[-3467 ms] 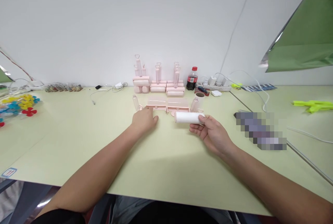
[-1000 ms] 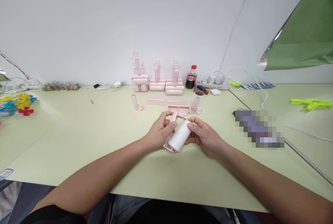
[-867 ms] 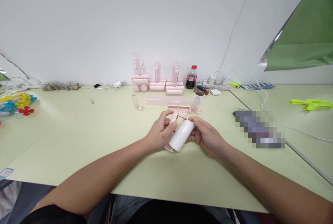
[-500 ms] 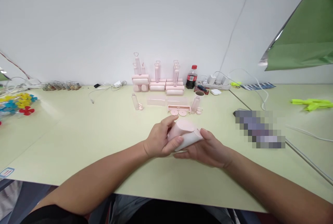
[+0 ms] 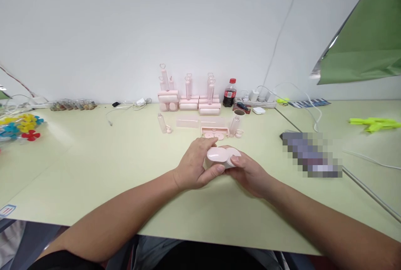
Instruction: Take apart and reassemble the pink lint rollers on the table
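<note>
Between both hands, above the table's front middle, is a pale pink lint roller head with a white roll along its right side. Its end faces up toward me. My left hand is closed round the pink body, thumb in front. On the right, my right hand grips the white roll, its thumb on the roll's end and the other fingers partly hidden beneath. Just beyond the hands lies an open pink holder with round pink discs. Clear pink handles stand at left and right of it.
Pink lint rollers with heart-topped handles line the wall. Beside them are a cola bottle and a power strip. A blurred-out object and a yellow-green toy lie right; colourful pinwheel parts lie left.
The lint roller head has turned from lying slanted to end-up. My right hand has moved in and closed on the white roll; my left hand keeps its hold.
</note>
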`<state>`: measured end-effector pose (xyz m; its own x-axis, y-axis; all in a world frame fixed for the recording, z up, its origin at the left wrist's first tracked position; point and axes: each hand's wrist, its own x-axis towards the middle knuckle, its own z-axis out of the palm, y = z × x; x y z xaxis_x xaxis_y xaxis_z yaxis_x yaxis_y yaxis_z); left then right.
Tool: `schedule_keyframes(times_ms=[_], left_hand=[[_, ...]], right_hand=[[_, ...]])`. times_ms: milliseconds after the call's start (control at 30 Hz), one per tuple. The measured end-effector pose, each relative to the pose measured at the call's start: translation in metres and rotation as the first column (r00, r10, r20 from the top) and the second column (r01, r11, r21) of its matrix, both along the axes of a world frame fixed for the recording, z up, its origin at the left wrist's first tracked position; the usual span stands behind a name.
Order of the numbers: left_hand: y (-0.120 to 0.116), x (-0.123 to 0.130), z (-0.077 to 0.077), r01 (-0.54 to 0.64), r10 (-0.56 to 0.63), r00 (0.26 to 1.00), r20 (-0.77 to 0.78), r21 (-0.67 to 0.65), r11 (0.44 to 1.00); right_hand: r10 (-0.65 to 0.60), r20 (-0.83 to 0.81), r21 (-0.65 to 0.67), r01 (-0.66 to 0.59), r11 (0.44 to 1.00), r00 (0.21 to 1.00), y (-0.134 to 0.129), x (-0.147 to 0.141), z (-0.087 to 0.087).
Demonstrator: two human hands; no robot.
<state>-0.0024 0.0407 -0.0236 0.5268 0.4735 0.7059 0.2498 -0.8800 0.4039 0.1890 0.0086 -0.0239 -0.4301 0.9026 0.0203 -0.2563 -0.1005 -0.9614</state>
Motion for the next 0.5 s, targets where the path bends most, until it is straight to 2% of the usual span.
schedule_keyframes(times_ms=[67,133,200,267,333,400,500], left_hand=[[0.0,0.0,0.002,0.005,-0.005,1.0,-0.014,0.028,1.0],[0.0,0.0,0.003,0.018,-0.016,0.999,-0.044,0.047,0.999],[0.001,-0.002,0.004,0.022,-0.019,0.996,-0.084,0.032,0.999],[0.002,-0.004,0.004,0.001,-0.004,0.993,-0.117,-0.028,1.0],[0.003,-0.006,0.005,-0.054,0.035,0.989,-0.141,-0.13,0.99],[0.003,-0.007,0.005,-0.095,0.054,0.984,-0.168,-0.247,0.964],[0.003,-0.006,0.005,-0.077,0.01,0.984,-0.181,-0.37,0.926]], right_hand=[[-0.062,0.131,0.103,0.048,0.994,0.989,0.001,0.002,0.001],[-0.177,0.271,0.289,0.096,0.953,0.946,0.002,0.005,0.001],[-0.341,0.365,0.508,0.122,0.852,0.866,0.002,0.008,0.002],[-0.497,0.417,0.669,0.113,0.735,0.761,0.002,0.01,0.003],[-0.606,0.466,0.746,0.082,0.661,0.645,0.003,0.012,0.004],[-0.673,0.495,0.783,0.053,0.62,0.549,0.004,0.012,0.003],[-0.725,0.501,0.82,0.008,0.572,0.472,0.006,0.013,-0.001]])
